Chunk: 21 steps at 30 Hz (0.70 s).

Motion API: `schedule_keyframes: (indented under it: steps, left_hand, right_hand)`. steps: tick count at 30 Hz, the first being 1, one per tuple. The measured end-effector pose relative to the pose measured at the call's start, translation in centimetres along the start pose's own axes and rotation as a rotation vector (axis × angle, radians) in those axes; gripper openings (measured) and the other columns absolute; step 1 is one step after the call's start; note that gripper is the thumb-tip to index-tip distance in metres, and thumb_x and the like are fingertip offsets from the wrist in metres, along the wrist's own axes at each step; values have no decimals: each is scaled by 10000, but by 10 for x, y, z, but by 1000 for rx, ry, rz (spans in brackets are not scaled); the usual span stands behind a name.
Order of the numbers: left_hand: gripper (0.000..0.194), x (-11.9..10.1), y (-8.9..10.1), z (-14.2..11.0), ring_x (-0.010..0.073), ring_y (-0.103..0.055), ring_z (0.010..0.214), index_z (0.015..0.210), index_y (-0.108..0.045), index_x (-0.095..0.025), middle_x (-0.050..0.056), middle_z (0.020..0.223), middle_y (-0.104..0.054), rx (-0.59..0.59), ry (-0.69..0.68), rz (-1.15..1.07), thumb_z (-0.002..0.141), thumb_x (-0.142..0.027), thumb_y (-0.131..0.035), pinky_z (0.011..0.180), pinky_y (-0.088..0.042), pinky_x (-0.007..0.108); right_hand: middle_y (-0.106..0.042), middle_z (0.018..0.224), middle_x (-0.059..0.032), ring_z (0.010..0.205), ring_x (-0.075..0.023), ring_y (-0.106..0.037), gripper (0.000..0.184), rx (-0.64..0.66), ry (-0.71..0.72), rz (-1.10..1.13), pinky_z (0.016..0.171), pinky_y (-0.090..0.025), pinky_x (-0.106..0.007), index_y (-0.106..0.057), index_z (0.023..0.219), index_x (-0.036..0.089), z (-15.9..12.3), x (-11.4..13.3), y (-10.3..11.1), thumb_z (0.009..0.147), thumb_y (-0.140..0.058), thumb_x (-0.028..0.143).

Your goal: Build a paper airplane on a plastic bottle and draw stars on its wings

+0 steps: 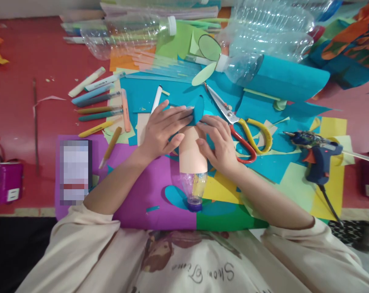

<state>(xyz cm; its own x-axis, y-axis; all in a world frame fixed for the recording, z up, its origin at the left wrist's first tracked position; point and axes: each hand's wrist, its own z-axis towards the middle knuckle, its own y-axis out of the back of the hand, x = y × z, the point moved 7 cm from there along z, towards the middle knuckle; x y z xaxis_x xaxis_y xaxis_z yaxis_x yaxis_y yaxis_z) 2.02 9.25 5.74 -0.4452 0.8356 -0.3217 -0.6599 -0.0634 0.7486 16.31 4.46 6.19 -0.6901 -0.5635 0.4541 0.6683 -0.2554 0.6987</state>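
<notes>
A plastic bottle [195,185] wrapped in peach paper [193,152] lies with its purple cap [194,204] towards me. At its far end stands a blue paper oval [199,110]. My left hand [166,130] has its fingers stretched out, the tips against the oval's left side and the thumb apart. My right hand [216,142] curls against the right side of the wrapped bottle, fingertips near the oval's base. Just right of it lie scissors [230,114] with red and yellow handles. Blue paper pieces [173,195] lie beside the bottle's neck.
A glue gun [320,158] rests at the right on yellow paper [333,195]. Several markers [95,97] and a phone [75,171] are at the left. Clear bottles [123,34] lie at the back, one wrapped in blue paper [294,77]. Purple paper [141,191] lies in front.
</notes>
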Motion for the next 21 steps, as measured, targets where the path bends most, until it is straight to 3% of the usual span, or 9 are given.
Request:
schedule_keyframes:
  steps: [5, 11, 16, 21]
  left_hand:
    - [461, -4, 2, 0, 197, -577, 1271, 1363, -472, -334, -1, 1340, -638, -54, -95, -13, 1016, -477, -203, 1181, -355, 489]
    - [534, 1, -2, 1, 227, -483, 1368, 1441, -389, -344, 32, 1434, -558, 7, 16, 21, 1002, -553, -169, 1193, -305, 468]
    - [515, -3, 1, 4, 228, -488, 1356, 1428, -432, -306, 63, 1417, -566, -51, -29, 59, 1018, -512, -197, 1176, -318, 439]
    - [483, -2, 5, 1, 209, -543, 1294, 1370, -473, -340, 34, 1352, -619, -84, -35, 81, 1016, -495, -185, 1157, -350, 442]
  right_hand:
    - [-643, 1251, -127, 1221, -277, -572, 356, 42, -32, -26, 1051, -445, -496, -562, 1253, 205, 0, -2, -3, 993, -378, 362]
    - [-528, 1371, -146, 1332, -311, -462, 431, 47, -98, -104, 1104, -359, -572, -479, 1310, 226, -7, -11, -12, 999, -289, 456]
    - [-539, 1325, -130, 1316, -310, -462, 418, 88, -122, -76, 1100, -365, -564, -491, 1268, 249, -7, -15, -15, 993, -288, 489]
    - [-467, 1408, -97, 1395, -312, -391, 414, 93, -155, -52, 1131, -324, -568, -427, 1344, 316, -8, -16, -15, 987, -307, 490]
